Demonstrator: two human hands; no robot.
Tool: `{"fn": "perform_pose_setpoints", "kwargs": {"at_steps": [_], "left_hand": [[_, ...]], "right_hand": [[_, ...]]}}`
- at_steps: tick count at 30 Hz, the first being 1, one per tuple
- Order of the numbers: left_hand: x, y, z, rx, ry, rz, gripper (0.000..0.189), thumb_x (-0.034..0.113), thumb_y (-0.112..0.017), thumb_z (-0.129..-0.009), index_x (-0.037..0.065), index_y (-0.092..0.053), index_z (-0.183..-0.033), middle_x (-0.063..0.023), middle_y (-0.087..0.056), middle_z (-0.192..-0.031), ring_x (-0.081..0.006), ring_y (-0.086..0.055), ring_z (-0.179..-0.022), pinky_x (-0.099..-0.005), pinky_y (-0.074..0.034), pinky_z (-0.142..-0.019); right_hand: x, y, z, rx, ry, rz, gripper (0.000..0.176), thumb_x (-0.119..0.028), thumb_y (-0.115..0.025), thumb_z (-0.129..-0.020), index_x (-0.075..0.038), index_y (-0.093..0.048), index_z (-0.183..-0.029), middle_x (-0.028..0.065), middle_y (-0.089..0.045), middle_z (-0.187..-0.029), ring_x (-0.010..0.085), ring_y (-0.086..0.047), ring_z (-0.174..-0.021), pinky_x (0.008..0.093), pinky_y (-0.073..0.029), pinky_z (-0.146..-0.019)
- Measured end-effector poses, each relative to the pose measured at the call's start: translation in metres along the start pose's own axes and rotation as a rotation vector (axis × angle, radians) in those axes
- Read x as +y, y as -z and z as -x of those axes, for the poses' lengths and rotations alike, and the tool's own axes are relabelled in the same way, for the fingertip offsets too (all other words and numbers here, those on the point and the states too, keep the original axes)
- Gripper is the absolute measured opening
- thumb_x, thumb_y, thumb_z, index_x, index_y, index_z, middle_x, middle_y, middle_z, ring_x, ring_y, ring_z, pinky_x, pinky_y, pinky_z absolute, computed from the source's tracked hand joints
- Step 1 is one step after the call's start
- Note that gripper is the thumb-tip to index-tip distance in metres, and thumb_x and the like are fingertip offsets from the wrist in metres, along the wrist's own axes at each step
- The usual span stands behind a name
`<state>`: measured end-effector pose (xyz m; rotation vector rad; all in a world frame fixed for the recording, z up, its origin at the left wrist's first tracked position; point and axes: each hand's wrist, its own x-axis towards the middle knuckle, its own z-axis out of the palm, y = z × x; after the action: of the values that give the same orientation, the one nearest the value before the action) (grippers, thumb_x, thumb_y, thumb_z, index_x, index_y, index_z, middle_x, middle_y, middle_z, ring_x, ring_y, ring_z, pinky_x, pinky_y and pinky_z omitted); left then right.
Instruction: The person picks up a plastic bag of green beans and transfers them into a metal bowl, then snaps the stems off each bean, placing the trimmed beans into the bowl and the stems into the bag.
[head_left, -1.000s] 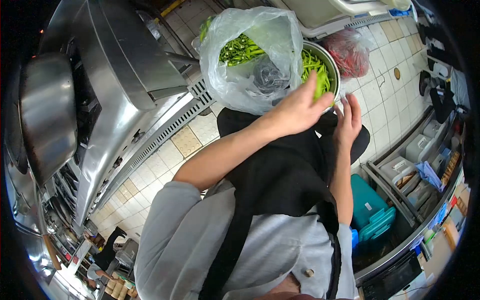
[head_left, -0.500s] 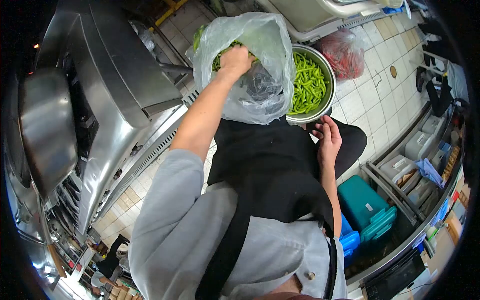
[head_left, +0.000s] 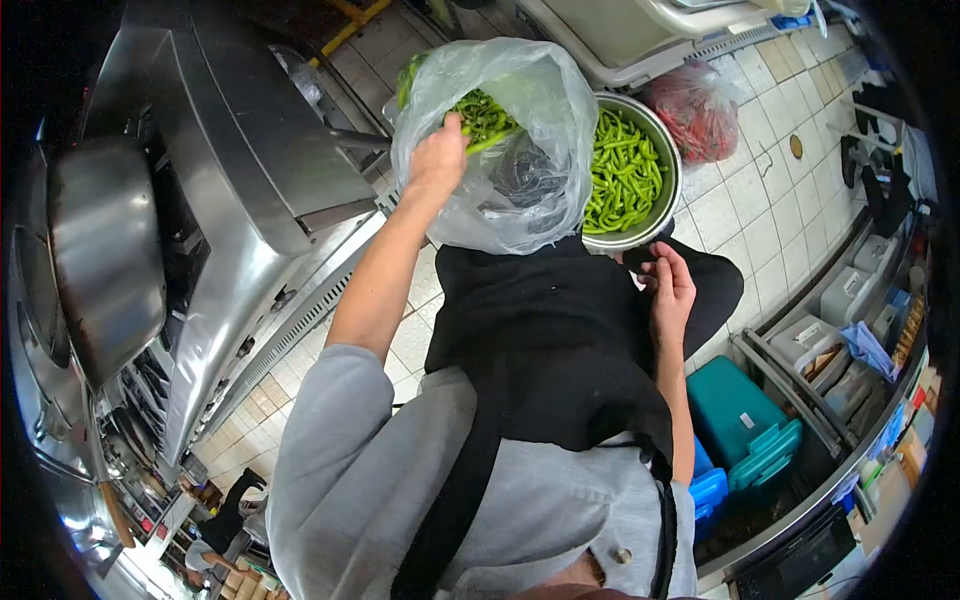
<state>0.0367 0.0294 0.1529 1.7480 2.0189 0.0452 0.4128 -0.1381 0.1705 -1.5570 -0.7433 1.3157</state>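
The left hand (head_left: 437,157) reaches into the open mouth of a clear plastic bag (head_left: 545,200) and closes its fingers around a bunch of green peppers (head_left: 487,118). The bunch sticks out past the thumb. The peppers' long sides run from the hand up and to the right, with their tips pointing towards the metal bowl (head_left: 673,150). More green peppers fill the bag under and behind the hand.

The bowl stands just beside the bag, touching its right side, and is heaped with loose green peppers (head_left: 622,172) that lie crossed in many directions. The right hand (head_left: 672,287) hangs below the bowl's near edge, over the black apron (head_left: 560,340). Its fingers are bent in and close together, and I cannot tell whether anything is between them.

Beyond the bowl, a second bag holding red peppers (head_left: 697,108) sits on the tiled floor (head_left: 765,195). A steel cooker (head_left: 240,170) runs along the left, with a pan (head_left: 105,250) on it. To the right, under a counter, sits a teal box (head_left: 735,415). The labels on the tubs (head_left: 845,290) nearby are too small to read.
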Motion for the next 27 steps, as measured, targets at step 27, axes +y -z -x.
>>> {"fn": "perform_pose_setpoints", "kwargs": {"at_steps": [27], "left_hand": [[-0.002, 0.004, 0.016, 0.166, -0.026, -0.024, 0.038, 0.039, -0.057, -0.095, 0.002, -0.06, -0.106, -0.0246, -0.068, -0.104, -0.043, -0.066, -0.097, -0.0519, -0.052, -0.083]], "right_hand": [[0.021, -0.003, 0.007, -0.066, 0.004, 0.117, 0.025, -0.014, -0.052, -0.103, -0.002, -0.061, -0.124, 0.0024, -0.066, -0.107, 0.0087, -0.062, -0.085, 0.0238, -0.053, -0.07]]}}
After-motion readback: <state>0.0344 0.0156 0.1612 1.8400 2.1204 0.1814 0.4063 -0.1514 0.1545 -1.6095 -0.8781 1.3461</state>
